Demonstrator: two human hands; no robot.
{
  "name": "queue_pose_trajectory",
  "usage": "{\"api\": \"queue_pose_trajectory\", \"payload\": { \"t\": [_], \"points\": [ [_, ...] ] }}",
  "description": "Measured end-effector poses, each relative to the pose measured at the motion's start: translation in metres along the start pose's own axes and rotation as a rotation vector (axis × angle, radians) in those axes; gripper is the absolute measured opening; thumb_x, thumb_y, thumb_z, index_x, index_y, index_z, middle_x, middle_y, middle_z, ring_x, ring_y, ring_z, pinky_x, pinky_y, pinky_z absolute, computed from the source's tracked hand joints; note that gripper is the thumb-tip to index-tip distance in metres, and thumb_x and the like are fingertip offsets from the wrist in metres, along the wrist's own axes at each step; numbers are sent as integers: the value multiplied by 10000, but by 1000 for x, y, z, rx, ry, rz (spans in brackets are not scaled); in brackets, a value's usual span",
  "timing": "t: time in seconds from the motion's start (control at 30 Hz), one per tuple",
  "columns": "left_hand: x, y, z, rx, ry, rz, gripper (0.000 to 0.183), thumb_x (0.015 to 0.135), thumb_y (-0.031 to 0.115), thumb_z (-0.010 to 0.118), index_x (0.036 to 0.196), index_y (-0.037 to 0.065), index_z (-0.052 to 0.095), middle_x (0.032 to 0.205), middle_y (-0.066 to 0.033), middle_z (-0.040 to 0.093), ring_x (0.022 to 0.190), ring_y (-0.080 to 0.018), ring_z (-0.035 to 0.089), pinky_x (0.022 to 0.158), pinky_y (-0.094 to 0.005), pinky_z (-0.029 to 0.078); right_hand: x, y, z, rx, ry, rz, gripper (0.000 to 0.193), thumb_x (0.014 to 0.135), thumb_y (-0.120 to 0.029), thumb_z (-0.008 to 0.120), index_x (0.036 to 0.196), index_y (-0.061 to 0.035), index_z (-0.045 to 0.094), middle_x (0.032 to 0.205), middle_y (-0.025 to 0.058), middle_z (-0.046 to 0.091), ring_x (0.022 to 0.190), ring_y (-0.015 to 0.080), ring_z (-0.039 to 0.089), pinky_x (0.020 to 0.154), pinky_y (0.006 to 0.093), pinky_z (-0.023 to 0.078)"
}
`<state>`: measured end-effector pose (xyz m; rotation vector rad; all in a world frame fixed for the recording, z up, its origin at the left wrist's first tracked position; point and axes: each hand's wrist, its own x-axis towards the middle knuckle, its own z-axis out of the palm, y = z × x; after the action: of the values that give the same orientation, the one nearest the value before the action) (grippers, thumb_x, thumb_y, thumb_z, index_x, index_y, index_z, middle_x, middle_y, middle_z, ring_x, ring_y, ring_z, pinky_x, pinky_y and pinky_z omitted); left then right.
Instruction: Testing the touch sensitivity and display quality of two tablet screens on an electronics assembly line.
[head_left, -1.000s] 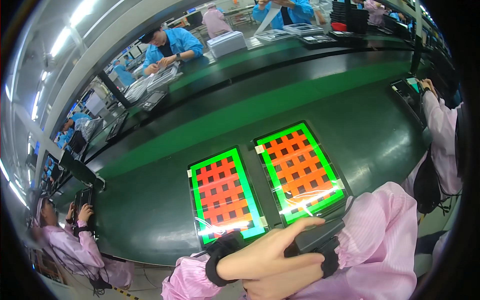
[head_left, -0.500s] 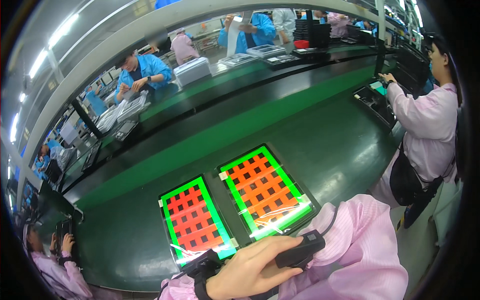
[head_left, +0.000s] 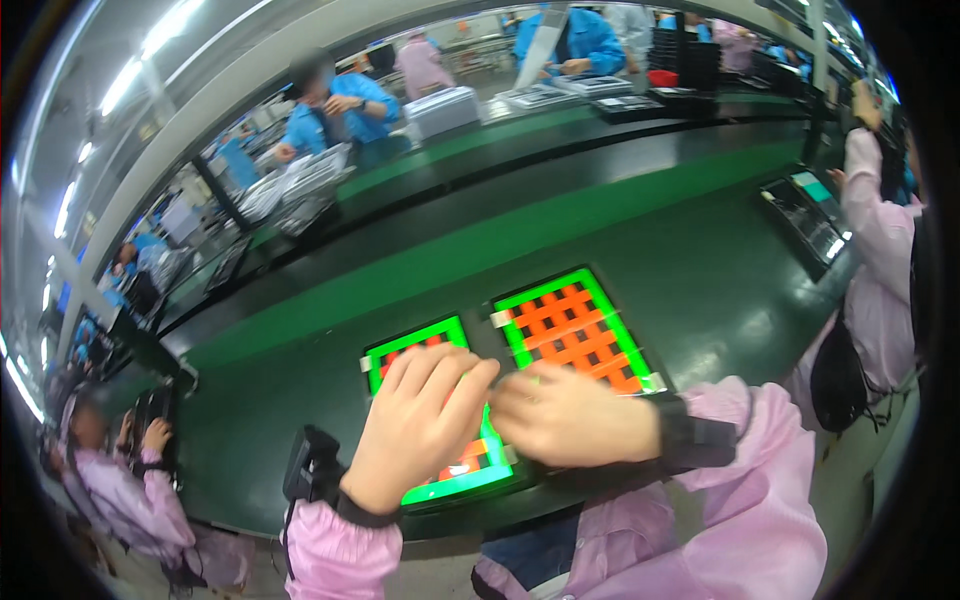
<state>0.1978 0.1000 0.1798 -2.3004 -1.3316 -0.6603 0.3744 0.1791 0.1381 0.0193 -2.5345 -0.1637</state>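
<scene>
Above the left tablet-like panel (head_left: 452, 326), my left hand (head_left: 420, 425) shows its back, fingers bent and close together; their tips are hidden, and I cannot make out anything in them. Fingers toward it, my right hand (head_left: 575, 412) is smeared by motion between the two panels, covering the lower part of the right panel (head_left: 570, 318). Both panels lie face up, with black edges, bright green borders and a red-orange and black checkered screen. Small pale tabs stick out at their sides. A black device (head_left: 697, 440) is strapped to my right wrist, another (head_left: 313, 464) to my left.
Panels lie on a dark green bench (head_left: 270, 430). An open black case (head_left: 808, 222) lies at the right beside a pink-sleeved person. Another person stands at far left. Across a raised ledge, people in blue work by a white stack (head_left: 443, 112) and grey trays.
My left hand has let go of the black device on my right wrist and moved left over the left panel. My right hand has come into view. The whole view has shifted.
</scene>
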Motion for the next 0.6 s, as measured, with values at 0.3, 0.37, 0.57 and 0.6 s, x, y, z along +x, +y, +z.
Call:
{"api": "queue_pose_trajectory", "payload": {
  "t": [0.3,0.37,0.57,0.6],
  "points": [
    [-76,20,85,-144,-136,-105,161,735,102,602,888,52,609,917,-66,576,936,-214,552,817,-351,454,60,-41,-6,357,114,-62,657,759,-344,690,1267,11,473,1272,174,493,1051,297,544,893,413,458],
    [-57,23,73,-147,-206,-38,162,734,98,608,890,55,612,918,-69,581,932,-222,557,817,-355,455,65,-45,15,431,64,-55,790,770,-408,702,1335,35,372,1271,206,454,1034,355,547,857,438,468],
    [-27,23,52,-121,-406,91,165,733,88,625,896,64,620,923,-79,597,921,-246,570,818,-366,459,71,-45,16,945,10,22,441,820,-298,668,1109,0,519,1032,114,505,968,292,561,739,473,480],
    [-24,23,49,-122,-431,105,166,733,87,628,897,65,622,924,-80,599,919,-250,572,818,-368,459,70,-49,18,946,6,23,441,820,-298,668,1109,0,519,1032,114,505,968,292,561,739,473,480]
  ]
}}
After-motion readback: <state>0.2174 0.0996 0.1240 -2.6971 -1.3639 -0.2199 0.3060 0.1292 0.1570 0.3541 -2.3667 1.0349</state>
